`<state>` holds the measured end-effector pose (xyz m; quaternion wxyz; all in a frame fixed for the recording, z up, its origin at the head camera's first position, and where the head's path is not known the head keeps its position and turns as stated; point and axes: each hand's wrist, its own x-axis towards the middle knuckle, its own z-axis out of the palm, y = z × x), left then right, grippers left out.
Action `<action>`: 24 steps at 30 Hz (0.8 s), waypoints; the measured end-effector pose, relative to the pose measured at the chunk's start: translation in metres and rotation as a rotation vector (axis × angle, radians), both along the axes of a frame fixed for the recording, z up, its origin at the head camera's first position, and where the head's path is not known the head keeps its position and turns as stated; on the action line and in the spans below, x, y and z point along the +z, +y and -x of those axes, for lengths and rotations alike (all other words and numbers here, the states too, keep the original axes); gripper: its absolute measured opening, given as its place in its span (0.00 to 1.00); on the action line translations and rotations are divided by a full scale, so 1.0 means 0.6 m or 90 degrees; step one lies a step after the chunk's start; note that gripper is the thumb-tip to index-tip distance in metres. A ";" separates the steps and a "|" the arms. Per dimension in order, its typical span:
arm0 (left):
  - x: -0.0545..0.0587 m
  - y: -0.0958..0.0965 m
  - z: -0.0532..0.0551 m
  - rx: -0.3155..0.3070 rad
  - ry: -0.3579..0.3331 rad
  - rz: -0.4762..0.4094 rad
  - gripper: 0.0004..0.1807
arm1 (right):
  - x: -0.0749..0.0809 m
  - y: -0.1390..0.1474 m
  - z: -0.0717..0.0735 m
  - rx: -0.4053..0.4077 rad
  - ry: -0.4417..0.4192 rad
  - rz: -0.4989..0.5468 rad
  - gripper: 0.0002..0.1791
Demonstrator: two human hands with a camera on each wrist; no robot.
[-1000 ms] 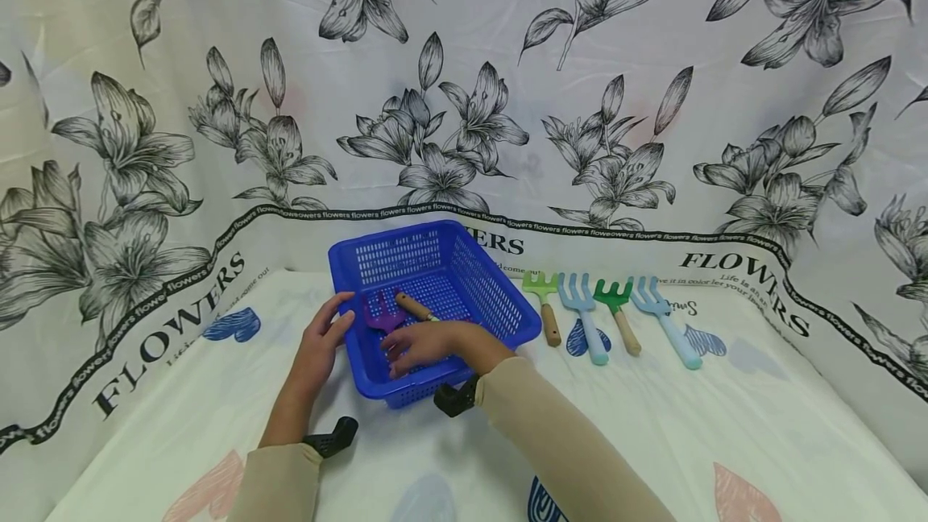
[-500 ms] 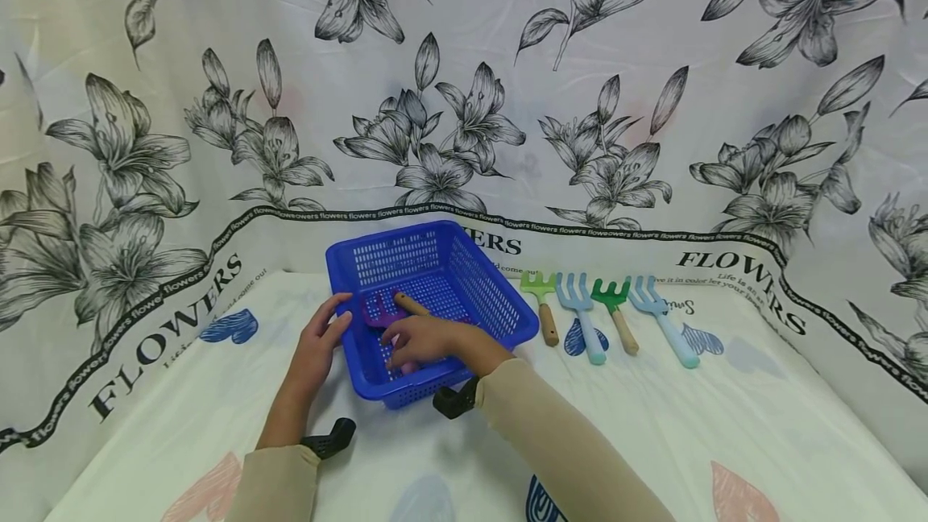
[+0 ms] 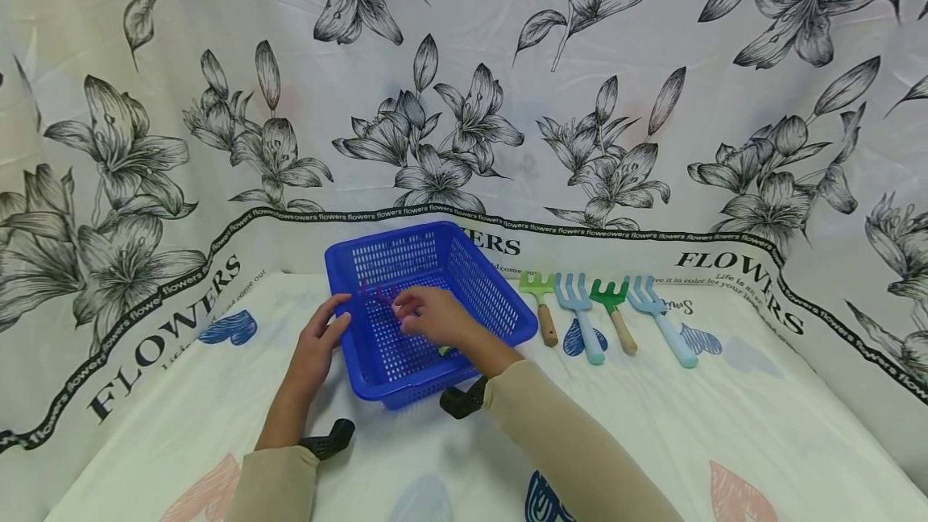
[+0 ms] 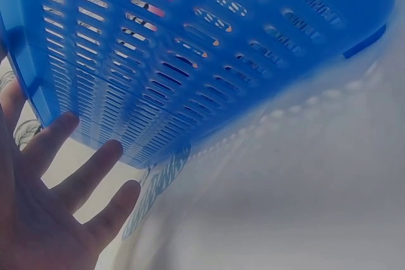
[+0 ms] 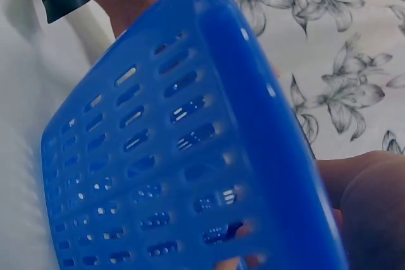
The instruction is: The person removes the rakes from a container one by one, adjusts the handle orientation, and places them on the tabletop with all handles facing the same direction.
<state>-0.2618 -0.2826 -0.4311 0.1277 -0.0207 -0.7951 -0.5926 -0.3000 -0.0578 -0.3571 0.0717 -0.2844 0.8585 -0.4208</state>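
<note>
A blue plastic basket (image 3: pixel 511 327) with slotted walls stands on the cloth. My left hand (image 3: pixel 322 333) rests at its left rim; the left wrist view shows spread fingers (image 4: pixel 95 169) beside the outer wall. Inside the basket, my right hand (image 3: pixel 435 316) has curled fingers and holds a purple hand rake, whose magenta tines (image 3: pixel 380 293) show just past the fingers. Its handle is hidden by the hand. A small yellow-green piece (image 3: pixel 445 350) shows below the right hand. Through the slots in the right wrist view, some fingertips (image 5: pixel 228 263) are visible.
Right of the basket lie a light green hand rake (image 3: pixel 548 325), a blue one (image 3: pixel 593 337), a dark green one (image 3: pixel 625 333) and a pale blue one (image 3: pixel 677 337). A flower-printed curtain (image 3: pixel 464 143) hangs behind the white cloth (image 3: pixel 406 466).
My right hand has moved up and back inside the basket, and the purple rake has shifted back with it. The wooden handle seen earlier is now covered. My left hand stays at the rim.
</note>
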 end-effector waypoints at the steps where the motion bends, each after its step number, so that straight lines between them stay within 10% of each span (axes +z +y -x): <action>1: 0.000 0.000 0.000 0.000 0.000 0.000 0.29 | 0.000 0.002 0.001 -0.005 0.001 0.005 0.16; 15: 0.048 0.022 -0.036 -0.004 -0.016 0.005 0.30 | 0.004 0.026 0.007 -0.090 0.023 0.033 0.17; 24: 0.004 0.003 -0.004 0.003 -0.010 0.003 0.29 | 0.011 0.045 0.010 -0.118 0.021 0.015 0.15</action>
